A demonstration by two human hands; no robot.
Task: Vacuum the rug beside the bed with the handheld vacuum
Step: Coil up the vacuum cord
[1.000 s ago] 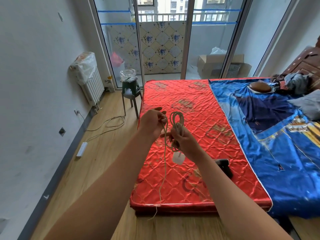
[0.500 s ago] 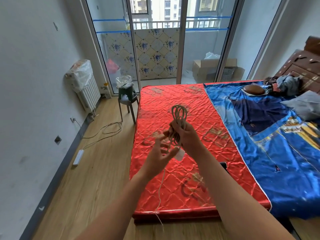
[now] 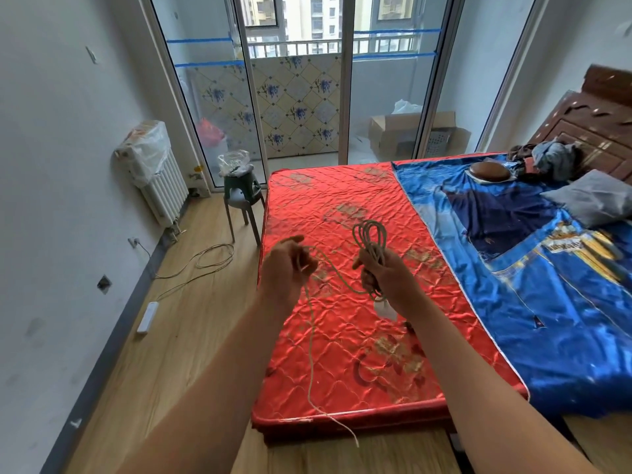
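My right hand (image 3: 388, 278) grips a coiled bundle of pale cord (image 3: 371, 239), with loops standing up above the fist and a white plug (image 3: 384, 309) hanging below it. My left hand (image 3: 287, 268) pinches the loose length of the same cord, which runs from the coil across to it and then hangs down over the red mattress (image 3: 342, 354) to the floor. Both hands are held above the mattress. No vacuum and no rug are in view.
A blue cover (image 3: 547, 302) lies over the right half of the bed, with a grey pillow (image 3: 595, 196) and clothes near the headboard. A green stool (image 3: 242, 196), a radiator (image 3: 160, 186), a floor cable (image 3: 205, 261) and a white power strip (image 3: 147, 317) stand left on the wooden floor.
My left hand has moved left and away from my right hand, drawing the loose cord out sideways. The coil stays in my right hand. The camera has tilted up slightly.
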